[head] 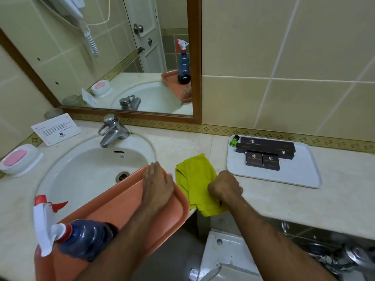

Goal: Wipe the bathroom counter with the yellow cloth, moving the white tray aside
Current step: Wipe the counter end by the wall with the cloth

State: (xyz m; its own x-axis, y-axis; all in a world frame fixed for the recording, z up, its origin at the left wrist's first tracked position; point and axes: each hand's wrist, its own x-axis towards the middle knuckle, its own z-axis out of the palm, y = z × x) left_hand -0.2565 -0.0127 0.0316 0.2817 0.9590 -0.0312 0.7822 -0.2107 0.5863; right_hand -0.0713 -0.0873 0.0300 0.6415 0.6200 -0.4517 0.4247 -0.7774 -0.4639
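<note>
The yellow cloth point(195, 180) lies crumpled on the beige counter point(334, 199), its lower end hanging over the front edge. My right hand point(224, 187) is closed in a fist on the cloth's right side. The white tray point(304, 175) sits to the right near the wall, carrying several dark boxes point(263, 153) and a small green bottle point(234, 140). My left hand point(157, 182) rests flat, fingers together, on the far right corner of an orange tray point(113, 207) that lies across the sink's front.
A blue spray bottle point(77, 236) with a white and red trigger stands on the orange tray. The sink point(85, 169) and chrome tap point(112, 130) are at left, with a pink soap dish point(18, 159) and a printed card point(55, 128). A mirror hangs behind.
</note>
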